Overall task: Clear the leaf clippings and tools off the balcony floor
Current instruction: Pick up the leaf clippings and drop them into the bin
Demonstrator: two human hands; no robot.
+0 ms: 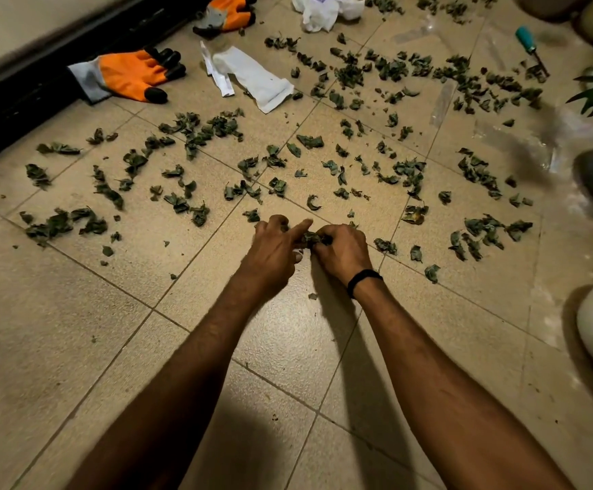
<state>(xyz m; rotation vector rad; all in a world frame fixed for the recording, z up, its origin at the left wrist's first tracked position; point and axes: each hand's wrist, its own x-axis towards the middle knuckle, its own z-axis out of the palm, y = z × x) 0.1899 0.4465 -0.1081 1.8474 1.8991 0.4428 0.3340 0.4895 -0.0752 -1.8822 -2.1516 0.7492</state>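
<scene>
Where the forearms meet just above the floor (75, 348), left hand (273, 249) and right hand (344, 252) together pinch a small wad of leaf clippings (314, 238), judged light, limp, crumbly; scoop in bunches. Beyond, clippings litter the tiles; farther, orange gloves (132, 76), teal-handled tool (531, 47). No collecting container seen.

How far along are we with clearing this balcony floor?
Early. Done: only the near tiles look mostly cleared, with a few scraps. In hand: the left hand and right hand pinch one small clump of leaves between them. Left: scattered leaves across the floor, an orange glove by the wall, a second glove beyond it, the teal-handled tool and white paper.
</scene>
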